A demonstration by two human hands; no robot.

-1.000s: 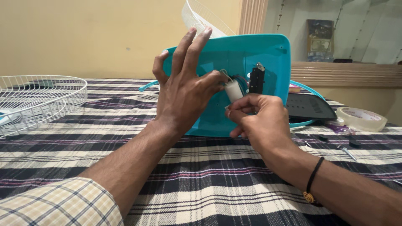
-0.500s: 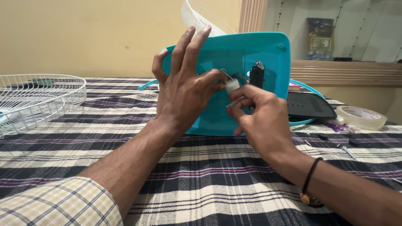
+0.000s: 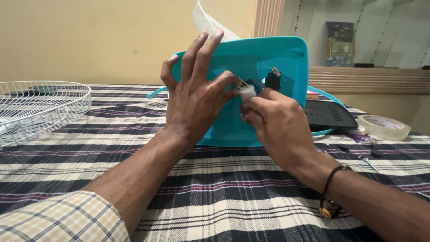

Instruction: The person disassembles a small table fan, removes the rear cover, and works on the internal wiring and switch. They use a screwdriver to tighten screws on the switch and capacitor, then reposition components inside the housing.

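Teal housing (image 3: 277,58): smooth glossy plastic, rounded corners, standing on edge near the middle of the counter (image 3: 215,197), which is covered in a black, white and purple plaid cloth of soft weave.

Left hand (image 3: 197,98): fingers spread wide, palm flat against the face of the housing, thumb tip pressed to a small white connector (image 3: 247,92).

Right hand (image 3: 275,121): fingers curled narrow, pinching the same white connector from the right side; a dark cord bracelet (image 3: 329,188) sits on the wrist. The connector is a small blocky piece, matte, with thin wires running into the housing.

Black switch part (image 3: 272,79) stands just right of the connector, rectangular, metal tip on top.

White wire grille (image 3: 40,105), round and shallow, far left. Tape roll (image 3: 384,127), pale and translucent, far right. Black slotted cover (image 3: 329,115) lies behind the right hand. Loose screw (image 3: 368,162) near the tape.
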